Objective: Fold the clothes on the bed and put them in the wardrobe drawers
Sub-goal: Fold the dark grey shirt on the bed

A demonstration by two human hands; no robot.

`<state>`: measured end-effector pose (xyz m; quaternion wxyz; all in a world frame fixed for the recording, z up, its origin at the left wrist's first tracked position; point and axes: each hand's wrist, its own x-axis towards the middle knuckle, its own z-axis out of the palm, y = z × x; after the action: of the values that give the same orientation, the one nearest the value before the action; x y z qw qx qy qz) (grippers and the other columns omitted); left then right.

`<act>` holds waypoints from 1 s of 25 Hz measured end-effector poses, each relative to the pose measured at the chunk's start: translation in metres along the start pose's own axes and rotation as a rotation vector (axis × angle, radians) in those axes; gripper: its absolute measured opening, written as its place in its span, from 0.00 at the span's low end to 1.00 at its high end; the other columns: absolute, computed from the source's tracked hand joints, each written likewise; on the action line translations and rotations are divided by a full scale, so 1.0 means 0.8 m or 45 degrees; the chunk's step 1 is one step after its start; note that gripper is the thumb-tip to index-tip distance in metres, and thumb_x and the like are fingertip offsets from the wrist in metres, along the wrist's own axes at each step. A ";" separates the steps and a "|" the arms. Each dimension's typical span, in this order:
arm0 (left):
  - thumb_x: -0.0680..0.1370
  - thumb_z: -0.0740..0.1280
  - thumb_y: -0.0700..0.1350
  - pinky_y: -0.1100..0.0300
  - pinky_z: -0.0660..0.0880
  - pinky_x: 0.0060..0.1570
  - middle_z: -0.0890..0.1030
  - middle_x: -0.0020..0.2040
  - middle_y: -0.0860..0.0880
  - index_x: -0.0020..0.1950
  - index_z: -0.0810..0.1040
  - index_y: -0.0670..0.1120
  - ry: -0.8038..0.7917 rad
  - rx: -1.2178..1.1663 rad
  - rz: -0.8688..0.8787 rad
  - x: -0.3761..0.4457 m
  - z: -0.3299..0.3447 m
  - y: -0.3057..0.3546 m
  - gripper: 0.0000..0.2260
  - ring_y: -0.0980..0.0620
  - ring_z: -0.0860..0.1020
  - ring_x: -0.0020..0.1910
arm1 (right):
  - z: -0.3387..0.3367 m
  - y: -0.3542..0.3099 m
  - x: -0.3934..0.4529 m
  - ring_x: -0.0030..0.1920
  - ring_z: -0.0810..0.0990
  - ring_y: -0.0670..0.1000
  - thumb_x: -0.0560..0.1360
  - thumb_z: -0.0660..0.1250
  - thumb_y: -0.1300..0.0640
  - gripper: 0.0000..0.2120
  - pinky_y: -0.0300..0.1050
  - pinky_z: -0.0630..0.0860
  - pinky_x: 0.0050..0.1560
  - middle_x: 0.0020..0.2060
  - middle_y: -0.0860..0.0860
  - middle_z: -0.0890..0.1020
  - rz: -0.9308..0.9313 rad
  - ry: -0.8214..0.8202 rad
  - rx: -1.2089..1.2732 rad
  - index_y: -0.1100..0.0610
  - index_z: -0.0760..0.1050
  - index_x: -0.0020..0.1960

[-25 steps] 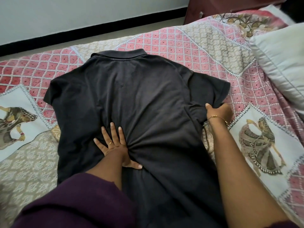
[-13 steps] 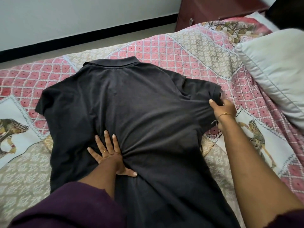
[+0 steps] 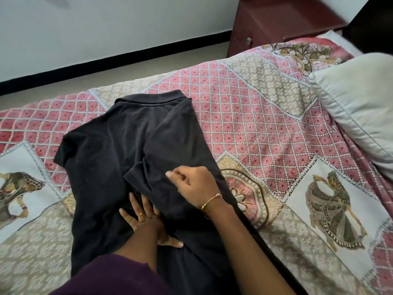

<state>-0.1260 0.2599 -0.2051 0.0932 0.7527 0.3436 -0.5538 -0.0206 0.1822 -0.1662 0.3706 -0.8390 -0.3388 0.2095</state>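
Note:
A dark grey polo shirt (image 3: 102,167) lies back-up on the patterned bedspread (image 3: 255,128), collar toward the far edge. Its right side and sleeve are folded over onto the middle of the back. My left hand (image 3: 146,222) lies flat with spread fingers on the shirt's lower middle, partly under the folded flap. My right hand (image 3: 191,184) rests on top of the folded flap with its fingers curled, thumb and forefinger close together; whether they pinch the cloth is unclear.
A white pillow (image 3: 359,107) lies at the right end of the bed. A dark red wooden cabinet with a round knob (image 3: 265,28) stands beyond the bed's far corner. Bare floor (image 3: 148,67) and a white wall run along the far side.
My right hand has carried the shirt's right sleeve and side leftward, folding them over the back. My left hand has stayed pressed on the shirt.

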 end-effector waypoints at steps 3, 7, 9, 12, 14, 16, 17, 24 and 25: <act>0.58 0.67 0.74 0.28 0.29 0.56 0.17 0.57 0.38 0.69 0.23 0.43 -0.039 0.019 0.022 0.002 -0.002 -0.001 0.66 0.31 0.16 0.49 | 0.013 0.030 0.022 0.45 0.80 0.59 0.75 0.55 0.48 0.20 0.51 0.78 0.45 0.42 0.56 0.83 -0.046 0.444 -0.224 0.59 0.81 0.47; 0.60 0.68 0.73 0.28 0.29 0.56 0.17 0.56 0.39 0.69 0.23 0.43 -0.049 0.021 0.062 0.003 -0.003 0.000 0.65 0.32 0.16 0.52 | 0.033 0.052 0.044 0.70 0.66 0.62 0.74 0.47 0.42 0.27 0.61 0.67 0.61 0.68 0.57 0.70 0.098 0.168 -0.699 0.49 0.73 0.65; 0.60 0.68 0.73 0.28 0.29 0.57 0.17 0.57 0.39 0.69 0.23 0.43 -0.057 0.024 0.066 0.003 -0.003 0.000 0.65 0.32 0.17 0.53 | 0.028 0.051 0.050 0.63 0.73 0.62 0.74 0.50 0.42 0.24 0.61 0.72 0.54 0.63 0.56 0.76 0.144 0.248 -0.765 0.50 0.78 0.60; 0.60 0.68 0.72 0.28 0.28 0.57 0.18 0.60 0.39 0.69 0.23 0.43 -0.076 0.043 0.079 0.004 -0.003 -0.001 0.64 0.32 0.17 0.53 | 0.009 0.058 0.070 0.45 0.78 0.63 0.72 0.65 0.50 0.13 0.55 0.78 0.40 0.45 0.58 0.80 0.196 0.493 -0.662 0.58 0.81 0.45; 0.61 0.68 0.72 0.28 0.29 0.57 0.19 0.64 0.38 0.69 0.23 0.43 -0.085 0.039 0.091 0.004 -0.004 -0.001 0.64 0.32 0.17 0.53 | 0.002 0.054 0.089 0.47 0.75 0.64 0.70 0.71 0.53 0.11 0.55 0.75 0.43 0.44 0.60 0.78 0.259 0.425 -0.601 0.61 0.79 0.45; 0.61 0.69 0.72 0.28 0.28 0.57 0.19 0.64 0.38 0.69 0.23 0.44 -0.088 0.037 0.097 0.005 -0.004 -0.001 0.64 0.32 0.17 0.53 | 0.003 0.050 0.106 0.50 0.75 0.63 0.71 0.71 0.56 0.09 0.54 0.72 0.46 0.46 0.60 0.78 0.182 0.365 -0.704 0.62 0.78 0.46; 0.61 0.69 0.72 0.28 0.28 0.57 0.18 0.63 0.39 0.69 0.24 0.44 -0.089 0.037 0.095 0.005 -0.004 -0.001 0.64 0.32 0.17 0.53 | 0.002 0.051 0.112 0.53 0.73 0.62 0.74 0.68 0.57 0.09 0.54 0.70 0.49 0.49 0.60 0.77 0.173 0.323 -0.733 0.63 0.77 0.49; 0.60 0.69 0.71 0.28 0.28 0.56 0.17 0.56 0.38 0.71 0.26 0.45 -0.085 0.046 0.070 0.008 -0.004 0.000 0.63 0.32 0.16 0.51 | -0.031 0.073 0.132 0.63 0.67 0.62 0.78 0.57 0.63 0.14 0.54 0.69 0.55 0.62 0.62 0.70 0.773 0.606 -0.526 0.66 0.69 0.61; 0.60 0.69 0.71 0.28 0.28 0.56 0.16 0.55 0.38 0.71 0.25 0.45 -0.084 0.052 0.066 0.008 -0.004 0.001 0.63 0.32 0.16 0.51 | -0.029 0.069 0.135 0.63 0.67 0.61 0.78 0.57 0.62 0.14 0.54 0.69 0.56 0.62 0.61 0.70 0.736 0.612 -0.522 0.65 0.70 0.62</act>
<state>-0.1221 0.2636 -0.2099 0.1035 0.7445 0.3095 -0.5825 0.0903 0.2218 -0.2044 0.1906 -0.9808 -0.0283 0.0315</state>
